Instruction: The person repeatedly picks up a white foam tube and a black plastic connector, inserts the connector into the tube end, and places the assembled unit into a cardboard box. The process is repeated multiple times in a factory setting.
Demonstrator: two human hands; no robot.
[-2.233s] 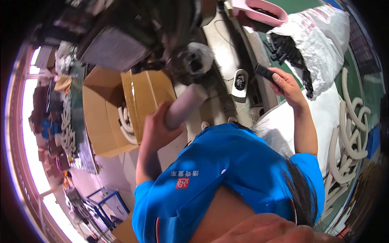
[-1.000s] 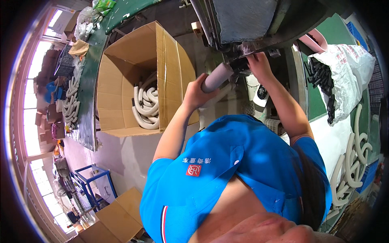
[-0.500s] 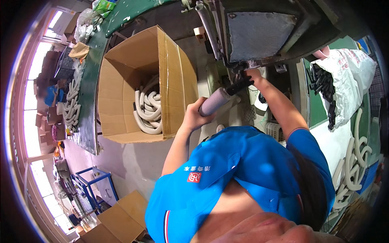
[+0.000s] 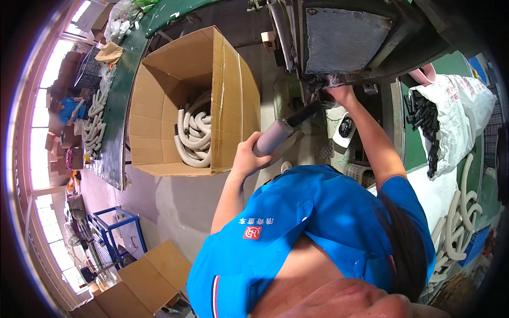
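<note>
My left hand (image 4: 251, 157) is closed around a grey foam tube (image 4: 273, 138). A black tube end (image 4: 305, 113) sticks out of the foam toward the machine (image 4: 344, 42), its tip close to a small metal fitting (image 4: 314, 85) under the machine's edge. Reaching up from the right, my right hand (image 4: 342, 94) is at that fitting; its fingers are mostly hidden there, so their grip cannot be made out.
Left of my hands stands an open cardboard box (image 4: 236, 100) holding several pale foam tubes (image 4: 195, 135). To the right, a white sack (image 4: 461, 106) spills black pieces (image 4: 424, 119). More foam tubes (image 4: 453, 228) lie below it. A person (image 4: 70, 108) is at the far left.
The grey foam tube and my left hand have shifted slightly left. My right hand, earlier at the black tube end, is now at the fitting, with a gap between them.
</note>
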